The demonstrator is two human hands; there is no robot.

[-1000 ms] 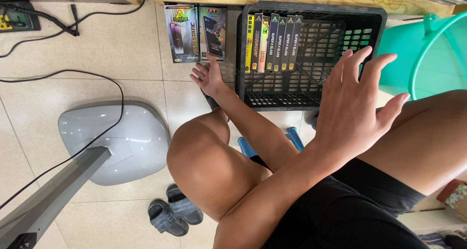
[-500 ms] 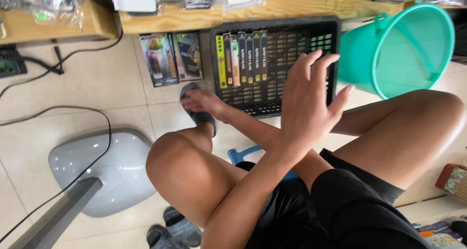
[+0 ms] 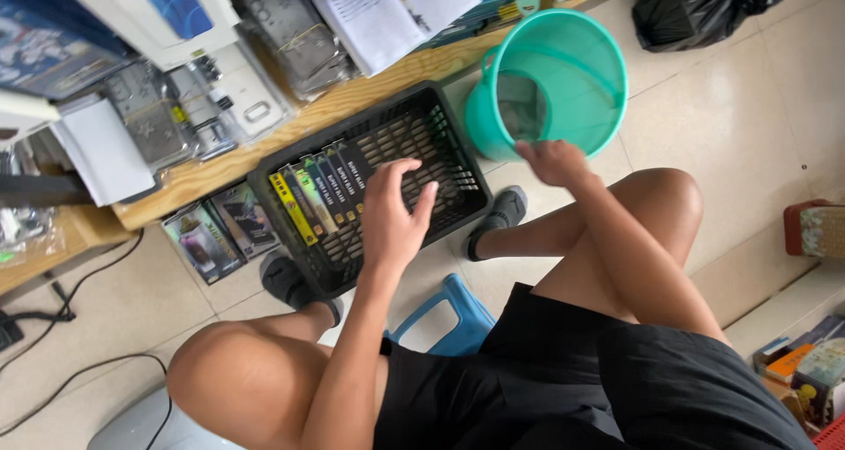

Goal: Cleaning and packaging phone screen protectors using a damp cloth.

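Black plastic, that is the crate I am working over, sitting on the floor at the centre of the frame with a row of slim cases standing on edge along its left end. My left hand hovers over the crate's open part, fingers spread, holding nothing; a second ago the only hand over the basket was spread further to the right, and the view has since swung so that crate and bucket lie slanted. My right hand now sits at the near rim of the teal bucket, upper centre-right, its grip curled; I cannot tell whether it pinches anything. That hand was not at the bucket half a second ago. I judge that the work has turned from the crate toward the bucket. Two more cases lie flat on the tiles left of the crate. Above them runs a wooden surface piled with boxes and papers. A blue stool shows between my knees.
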